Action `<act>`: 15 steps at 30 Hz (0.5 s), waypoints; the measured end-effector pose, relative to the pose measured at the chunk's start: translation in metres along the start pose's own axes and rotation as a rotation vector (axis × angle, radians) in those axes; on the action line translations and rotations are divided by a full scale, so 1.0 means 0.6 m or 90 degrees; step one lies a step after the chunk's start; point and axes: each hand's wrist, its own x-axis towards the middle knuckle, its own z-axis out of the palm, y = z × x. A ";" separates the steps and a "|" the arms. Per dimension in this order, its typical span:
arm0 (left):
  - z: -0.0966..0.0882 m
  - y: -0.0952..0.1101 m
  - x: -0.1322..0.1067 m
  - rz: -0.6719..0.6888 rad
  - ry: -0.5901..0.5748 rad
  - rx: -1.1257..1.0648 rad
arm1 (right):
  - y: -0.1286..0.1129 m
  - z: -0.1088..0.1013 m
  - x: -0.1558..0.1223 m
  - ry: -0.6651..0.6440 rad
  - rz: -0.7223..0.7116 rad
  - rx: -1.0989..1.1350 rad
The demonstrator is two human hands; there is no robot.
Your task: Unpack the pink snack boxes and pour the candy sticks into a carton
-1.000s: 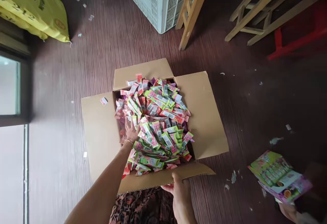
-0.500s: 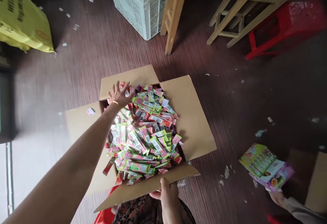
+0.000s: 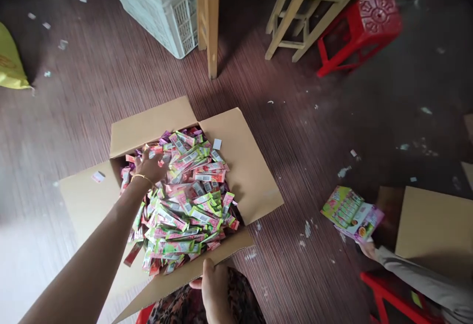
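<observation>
An open cardboard box [image 3: 254, 176] is heaped with small stick-shaped packets [image 3: 181, 235] in green, pink, red and purple. My left hand [image 3: 150, 166] reaches over the heap near the far left corner of the box. Its fingers are apart and touch the packets, and a thin bracelet circles the wrist. At the near side, my right hand [image 3: 215, 289] is closed on the front box flap [image 3: 173, 284], thumb on top. The fingers under the flap are partly hidden.
Past the box stand a white plastic crate [image 3: 166, 18], wooden stools [image 3: 295, 18] and a red plastic stool [image 3: 354, 33]. A yellow sack [image 3: 11, 62] lies at left. At right, another person's hand [image 3: 367, 249] holds a printed carton [image 3: 351, 213] beside another cardboard box [image 3: 432, 225].
The view has shifted right, so the box appears further left. My left hand has come lower over the packets, its fingers less stretched. My right hand still grips the front flap.
</observation>
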 end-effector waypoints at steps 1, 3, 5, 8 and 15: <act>-0.010 0.031 -0.006 0.005 0.031 0.012 | 0.000 0.001 0.000 -0.006 -0.006 0.003; -0.005 0.101 -0.011 0.073 0.058 0.035 | -0.002 0.003 0.000 -0.009 -0.006 0.012; 0.031 0.163 -0.008 0.189 0.014 0.070 | -0.006 0.003 -0.002 -0.016 0.010 0.018; 0.110 0.194 -0.001 0.239 -0.068 0.110 | -0.013 -0.002 -0.006 -0.019 0.034 0.020; 0.188 0.137 -0.007 0.196 -0.149 0.149 | -0.041 -0.008 -0.005 -0.027 0.071 -0.034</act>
